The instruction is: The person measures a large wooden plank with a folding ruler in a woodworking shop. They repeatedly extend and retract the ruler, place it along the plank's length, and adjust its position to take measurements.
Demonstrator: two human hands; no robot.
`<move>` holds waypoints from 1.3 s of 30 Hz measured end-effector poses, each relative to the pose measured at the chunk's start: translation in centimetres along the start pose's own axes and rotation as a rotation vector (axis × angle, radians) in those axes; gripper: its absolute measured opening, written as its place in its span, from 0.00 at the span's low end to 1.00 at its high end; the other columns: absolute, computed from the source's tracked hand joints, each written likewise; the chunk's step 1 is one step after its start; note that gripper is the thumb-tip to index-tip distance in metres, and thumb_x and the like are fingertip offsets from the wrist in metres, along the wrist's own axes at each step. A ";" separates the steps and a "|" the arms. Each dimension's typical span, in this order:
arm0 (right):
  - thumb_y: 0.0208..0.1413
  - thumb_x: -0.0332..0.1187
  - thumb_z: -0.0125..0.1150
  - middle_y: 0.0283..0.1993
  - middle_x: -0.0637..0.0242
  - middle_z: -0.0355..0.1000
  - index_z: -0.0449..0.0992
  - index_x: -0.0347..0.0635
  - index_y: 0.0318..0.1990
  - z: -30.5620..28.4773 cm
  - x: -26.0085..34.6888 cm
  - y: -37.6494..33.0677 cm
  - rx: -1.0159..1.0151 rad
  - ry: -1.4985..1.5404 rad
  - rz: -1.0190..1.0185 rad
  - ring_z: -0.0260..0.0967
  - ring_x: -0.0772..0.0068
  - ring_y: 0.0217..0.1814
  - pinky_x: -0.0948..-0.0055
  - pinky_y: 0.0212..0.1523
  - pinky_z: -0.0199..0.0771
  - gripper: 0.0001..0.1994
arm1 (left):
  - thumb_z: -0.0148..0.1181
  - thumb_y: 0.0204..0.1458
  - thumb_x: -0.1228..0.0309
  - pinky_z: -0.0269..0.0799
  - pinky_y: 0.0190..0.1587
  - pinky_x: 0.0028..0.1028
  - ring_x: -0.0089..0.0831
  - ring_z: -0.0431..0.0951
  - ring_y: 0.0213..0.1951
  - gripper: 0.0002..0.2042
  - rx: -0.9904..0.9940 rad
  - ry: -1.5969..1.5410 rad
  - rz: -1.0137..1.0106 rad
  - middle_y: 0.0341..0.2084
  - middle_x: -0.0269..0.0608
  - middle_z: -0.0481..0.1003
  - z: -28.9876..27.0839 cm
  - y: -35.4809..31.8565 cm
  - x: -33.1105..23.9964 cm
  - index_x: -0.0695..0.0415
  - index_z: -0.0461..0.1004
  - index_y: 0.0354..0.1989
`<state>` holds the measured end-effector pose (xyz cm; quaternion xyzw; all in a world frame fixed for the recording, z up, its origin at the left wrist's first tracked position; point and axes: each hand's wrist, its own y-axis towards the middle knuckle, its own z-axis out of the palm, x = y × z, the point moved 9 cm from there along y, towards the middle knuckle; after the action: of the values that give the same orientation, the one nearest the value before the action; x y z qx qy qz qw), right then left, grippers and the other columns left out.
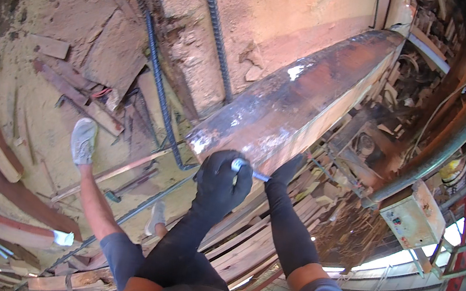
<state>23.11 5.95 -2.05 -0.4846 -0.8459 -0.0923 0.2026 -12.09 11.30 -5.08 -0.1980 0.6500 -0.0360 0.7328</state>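
Note:
A long, thick timber beam with a dark, weathered top and a paler side runs from near my hands toward the far right. My left hand, in a black glove, is closed around a pale blue, pen-like stick at the near end of the beam. The stick points right, toward my other hand; its exact kind is unclear. My right hand, also black-gloved, is against the near end of the beam's side, its fingers stretched out together. Nothing shows in that hand, though its palm is hidden.
Ribbed steel bars and wood offcuts lie on the dusty ground at left. My shoe stands among them. Stacked boards lie under my arms. At right are a large rusty pipe and a control box.

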 end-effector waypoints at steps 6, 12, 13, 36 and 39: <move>0.64 0.58 0.40 0.58 0.59 0.67 0.63 0.32 0.62 0.6 -2.0 -0.3 0.061 0.313 0.270 0.65 0.66 0.57 0.71 0.58 0.63 0.35 | 0.64 0.45 0.71 0.72 0.39 0.36 0.38 0.76 0.38 0.08 0.072 0.009 0.063 0.37 0.39 0.72 -0.1 -0.1 -0.1 0.55 0.76 0.35; 0.65 0.57 0.41 0.59 0.61 0.65 0.62 0.33 0.63 -0.5 -3.5 1.3 0.042 0.200 0.160 0.64 0.67 0.56 0.72 0.58 0.63 0.34 | 0.64 0.45 0.71 0.72 0.41 0.36 0.38 0.76 0.38 0.09 0.088 0.006 0.033 0.37 0.39 0.72 -0.1 -0.1 0.2 0.54 0.76 0.36; 0.64 0.57 0.41 0.58 0.62 0.66 0.61 0.35 0.63 -0.4 -3.2 0.9 0.035 0.199 0.182 0.65 0.67 0.55 0.72 0.58 0.63 0.33 | 0.65 0.45 0.71 0.72 0.40 0.36 0.38 0.76 0.38 0.09 0.087 0.010 0.035 0.37 0.39 0.72 -0.1 -0.1 0.3 0.54 0.76 0.36; 0.68 0.45 0.30 0.71 0.64 0.53 0.55 0.43 0.68 2.7 0.3 -1.4 0.216 0.338 0.383 0.53 0.65 0.70 0.68 0.70 0.45 0.26 | 0.50 0.60 0.74 0.73 0.45 0.30 0.31 0.78 0.37 0.10 -0.201 -0.877 -0.697 0.36 0.44 0.75 -10.0 -6.3 15.3 0.68 0.71 0.44; 0.67 0.45 0.32 0.70 0.63 0.55 0.57 0.43 0.67 2.5 -0.7 -0.3 0.226 0.272 0.325 0.55 0.65 0.69 0.63 0.71 0.43 0.26 | 0.50 0.61 0.74 0.73 0.45 0.30 0.31 0.77 0.38 0.09 -0.197 -0.885 -0.614 0.36 0.43 0.75 -10.3 -6.6 15.2 0.68 0.72 0.43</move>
<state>22.53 6.11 -4.64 -0.5717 -0.7268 -0.0276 0.3797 -18.36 -1.93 -17.90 -0.4425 0.1924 -0.1005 0.8701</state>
